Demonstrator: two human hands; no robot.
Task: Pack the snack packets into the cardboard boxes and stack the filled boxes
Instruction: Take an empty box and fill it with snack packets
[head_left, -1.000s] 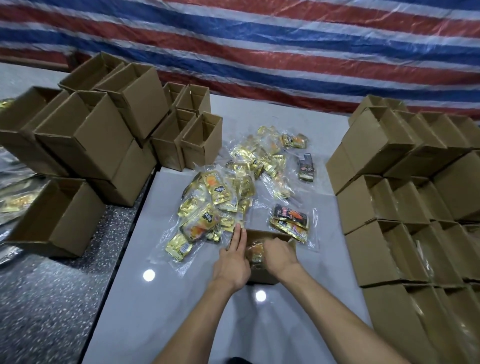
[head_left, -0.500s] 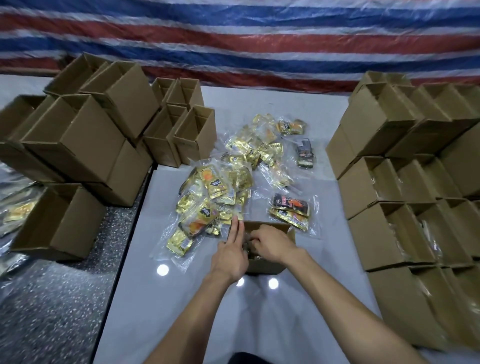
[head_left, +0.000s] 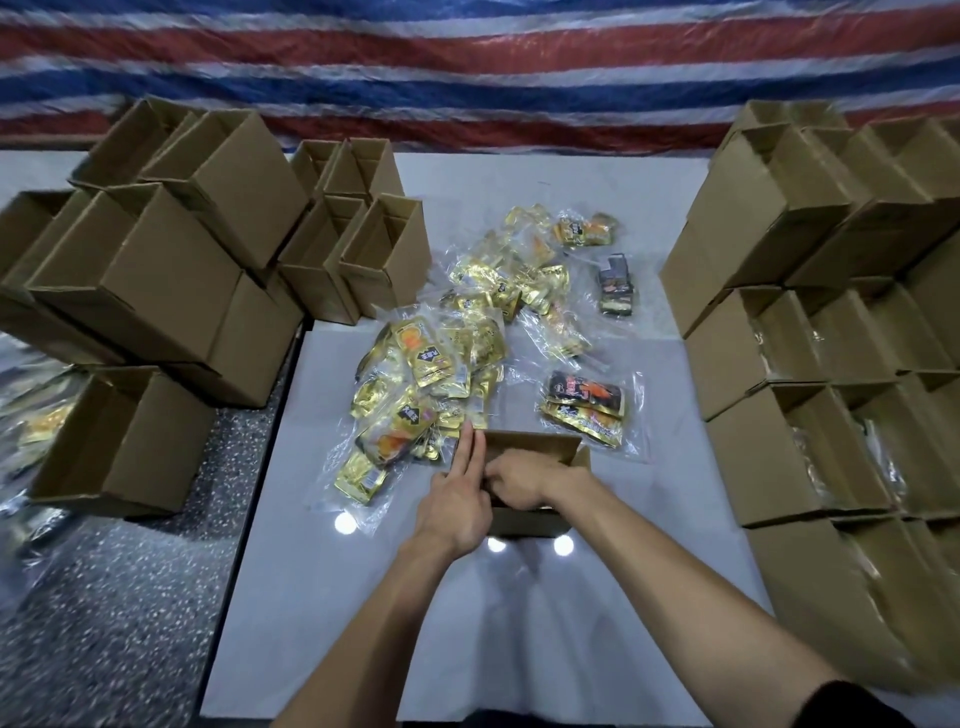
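A small open cardboard box (head_left: 525, 523) stands on the white table in front of me. My left hand (head_left: 457, 501) presses flat against its left wall, fingers straight and pointing away. My right hand (head_left: 519, 480) reaches into the box from the right with its fingers curled down on a snack packet, which is mostly hidden inside. Just beyond the box lies a loose pile of gold snack packets (head_left: 431, 374) in clear bags. A bag of dark and orange packets (head_left: 584, 402) lies to the right of the pile.
Empty open boxes (head_left: 156, 291) are heaped at the left, partly on a dark speckled surface (head_left: 104, 623). Boxes stacked on their sides (head_left: 810, 364) form a wall at the right. A striped tarp hangs behind. Bare white table (head_left: 363, 597) lies near me.
My right hand has pushed deeper into the box and the packet seen between my hands has gone out of sight. My left hand stays against the box's left wall.
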